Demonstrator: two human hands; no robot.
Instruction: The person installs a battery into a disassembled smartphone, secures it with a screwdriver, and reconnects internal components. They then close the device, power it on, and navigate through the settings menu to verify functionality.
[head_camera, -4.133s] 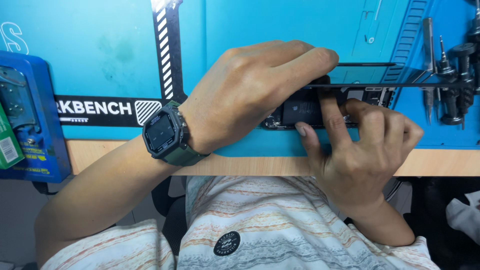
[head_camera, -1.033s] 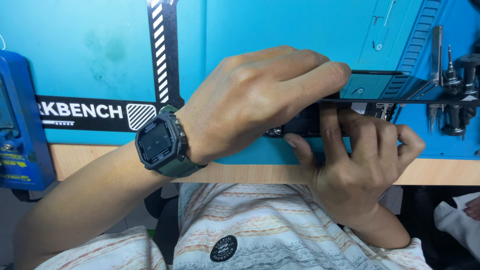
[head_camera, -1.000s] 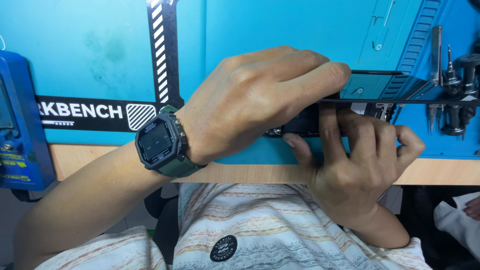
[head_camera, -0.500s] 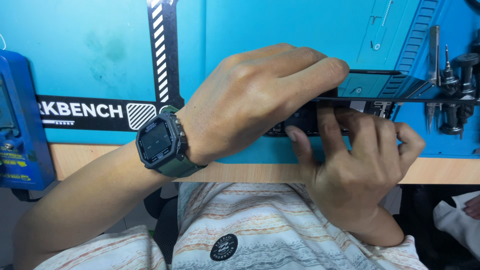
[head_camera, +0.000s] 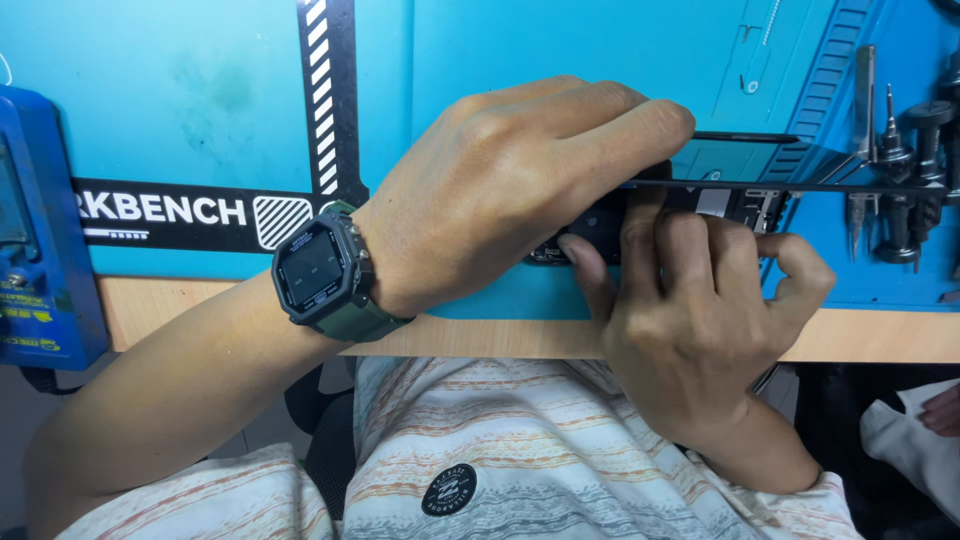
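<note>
Head view: we see an opened smartphone (head_camera: 690, 215) lying on the blue repair mat (head_camera: 500, 60) at the near edge of the wooden bench (head_camera: 180, 305), its dark screen panel (head_camera: 760, 165) lifted and hinged up so that we look at it nearly edge-on. Our left hand (head_camera: 510, 190), wearing a green wristwatch (head_camera: 325, 275), curls over the left end of the phone, fingers closed down around the lifted panel's end; the grip itself is hidden beneath the knuckles. Our right hand (head_camera: 710, 330) comes from below, fingers half-curled with the tips pressed on the phone body beside exposed dark components, thumb at the near edge; whether it pinches anything small we cannot tell. We judge the panel thin, stiff, light and fragile, likely tethered by delicate flex cables, so hold by the edges, no twisting. Precision screwdrivers (head_camera: 900, 170) stand at the right, a blue box-shaped device (head_camera: 40, 230) at far left
</note>
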